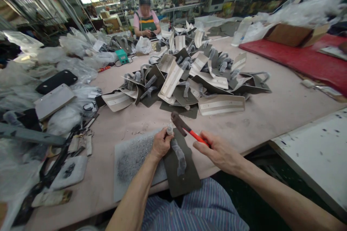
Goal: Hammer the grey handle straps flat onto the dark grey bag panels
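Hammer work in hand, by the look of it; a strike would call for a steady hold. Right hand (221, 153) grips red-handled hammer (195, 136), forearm slanting inward. Left hand (161, 145), fingers curled, pinches small clear cylinder (169, 130) near far end of dark panel (184, 182), which overhangs near edge of table (260, 122).

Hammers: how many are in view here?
1: the red-handled hammer in the right hand, its head near the left hand. Others may be hidden.
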Motion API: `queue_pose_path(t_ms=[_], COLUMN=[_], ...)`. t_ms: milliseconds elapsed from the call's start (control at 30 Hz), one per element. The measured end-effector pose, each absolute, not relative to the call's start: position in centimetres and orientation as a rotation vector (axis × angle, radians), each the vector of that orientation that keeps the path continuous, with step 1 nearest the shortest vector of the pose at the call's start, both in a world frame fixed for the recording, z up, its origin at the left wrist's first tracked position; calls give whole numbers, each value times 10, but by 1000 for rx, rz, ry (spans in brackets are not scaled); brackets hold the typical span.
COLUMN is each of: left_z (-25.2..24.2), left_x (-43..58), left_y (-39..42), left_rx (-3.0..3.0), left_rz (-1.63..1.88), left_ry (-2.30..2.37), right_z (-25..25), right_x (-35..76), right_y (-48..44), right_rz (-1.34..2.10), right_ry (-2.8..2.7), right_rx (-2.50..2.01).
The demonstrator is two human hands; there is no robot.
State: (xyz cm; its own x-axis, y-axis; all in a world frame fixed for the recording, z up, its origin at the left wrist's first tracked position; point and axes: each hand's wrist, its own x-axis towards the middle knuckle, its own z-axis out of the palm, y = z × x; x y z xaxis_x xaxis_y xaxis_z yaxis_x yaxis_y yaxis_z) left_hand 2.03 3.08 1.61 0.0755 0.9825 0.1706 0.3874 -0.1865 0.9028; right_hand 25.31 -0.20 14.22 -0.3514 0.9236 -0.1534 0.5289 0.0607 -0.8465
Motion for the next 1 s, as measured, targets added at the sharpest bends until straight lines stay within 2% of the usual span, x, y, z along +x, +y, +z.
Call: queue_pose_path(t_ms=[133, 333, 500, 667, 733, 867, 1000], left_z=[12, 11, 9, 5, 6, 10, 12], left_x=[19, 19, 18, 18, 18, 18, 18], left_y=[30, 28, 28, 29, 29, 29, 27], left_rx=[1694, 1716, 1709, 1670, 1666, 1682, 1704], left_rz=[1104, 1100, 1086, 1100, 1103, 1096, 1118], left_ry=[1361, 1374, 1394, 1375, 1377, 1379, 1341], right_z=[144, 138, 152, 177, 165, 133, 113], right_x=[250, 247, 250, 244, 242, 249, 271], right_y=[-5, 1, 14, 13, 9, 8, 14], right_rz=[1231, 534, 323, 286, 334, 522, 660], right_ry=[-1955, -2139, -2429, -1801, -1903, -2486, -2387], right_rx=[-1483, -1481, -1486, -1329, -1345, -1629, -1822])
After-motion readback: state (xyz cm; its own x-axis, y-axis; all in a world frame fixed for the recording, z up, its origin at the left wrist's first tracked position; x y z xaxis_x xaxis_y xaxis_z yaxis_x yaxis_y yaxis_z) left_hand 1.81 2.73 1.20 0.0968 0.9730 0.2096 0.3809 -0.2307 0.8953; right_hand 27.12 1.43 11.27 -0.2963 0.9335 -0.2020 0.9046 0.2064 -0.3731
